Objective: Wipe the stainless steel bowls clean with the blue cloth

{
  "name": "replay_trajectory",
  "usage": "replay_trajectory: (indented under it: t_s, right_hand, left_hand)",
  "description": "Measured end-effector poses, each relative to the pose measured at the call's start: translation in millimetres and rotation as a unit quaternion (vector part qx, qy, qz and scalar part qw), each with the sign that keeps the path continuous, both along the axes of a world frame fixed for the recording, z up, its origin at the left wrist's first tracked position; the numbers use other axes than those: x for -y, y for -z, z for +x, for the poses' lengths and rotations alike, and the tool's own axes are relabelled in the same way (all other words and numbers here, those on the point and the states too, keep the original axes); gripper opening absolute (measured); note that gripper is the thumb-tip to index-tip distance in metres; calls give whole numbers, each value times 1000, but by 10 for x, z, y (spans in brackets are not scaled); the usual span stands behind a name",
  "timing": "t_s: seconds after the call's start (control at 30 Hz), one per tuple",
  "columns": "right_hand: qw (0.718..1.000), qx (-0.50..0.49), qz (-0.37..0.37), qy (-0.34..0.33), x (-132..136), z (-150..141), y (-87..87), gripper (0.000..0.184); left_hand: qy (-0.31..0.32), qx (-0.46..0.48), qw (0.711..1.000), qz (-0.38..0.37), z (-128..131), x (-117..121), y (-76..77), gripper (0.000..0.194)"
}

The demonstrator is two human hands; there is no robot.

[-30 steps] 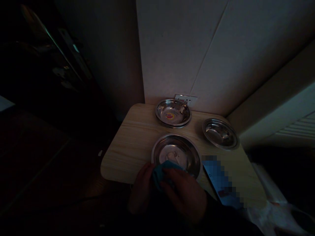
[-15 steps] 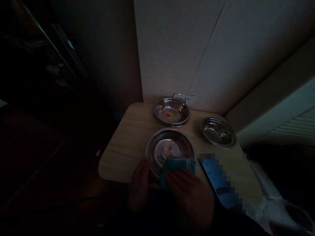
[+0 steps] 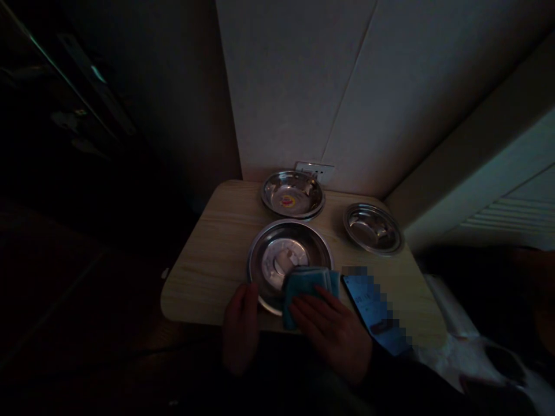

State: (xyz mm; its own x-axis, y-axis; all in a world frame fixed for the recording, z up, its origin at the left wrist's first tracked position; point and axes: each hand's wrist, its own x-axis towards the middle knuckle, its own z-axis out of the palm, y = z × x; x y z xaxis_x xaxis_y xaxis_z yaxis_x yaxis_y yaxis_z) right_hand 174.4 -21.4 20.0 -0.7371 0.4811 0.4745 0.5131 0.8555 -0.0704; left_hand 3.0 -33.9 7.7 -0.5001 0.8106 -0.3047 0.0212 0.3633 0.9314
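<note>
A shallow stainless steel bowl (image 3: 277, 249) stands at the near edge of a small wooden-topped table (image 3: 208, 260). My left hand (image 3: 241, 323) is closed at the bowl's lower left rim, with the thumb along the edge. Under the fingers of my right hand (image 3: 336, 335) is a folded teal cloth (image 3: 306, 283), pressed against the bowl's near right inside wall. Part of the near rim is hidden by the cloth and fingers.
Behind it sits a stack of steel bowls (image 3: 292, 196), the top one with a yellow and red sticker. More steel bowls (image 3: 373, 228) lie to the right. A phone (image 3: 375, 315), partly pixelated, rests near my right forearm. A wall socket (image 3: 315, 170) is behind the table.
The cloth and my right hand have moved slightly farther into the bowl. My left hand stays at the rim. The whole scene has shifted left as my head turned.
</note>
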Motion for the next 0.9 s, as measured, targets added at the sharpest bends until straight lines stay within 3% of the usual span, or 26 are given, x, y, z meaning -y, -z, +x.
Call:
replay_trajectory:
  t_s: [0.23,0.5,0.73,0.8,0.9]
  right_hand:
    - [996,-69,3,51,88,-392,138,31]
    - [1000,9,-4,1,-24,183,122,30]
    - [978,-86,-186,46,-88,-452,40,33]
    - [972,-79,-216,49,-126,-483,-29,32]
    - [970,9,-239,39,-171,-292,-111,29]
  left_hand:
    - [-33,-27,998,-41,32,36,46,25]
    - [16,-54,998,32,40,9,-60,35]
    - [3,-65,998,3,39,55,-18,25]
    - [-10,-79,997,15,22,54,-13,25]
    - [2,-88,995,46,25,37,-23,31]
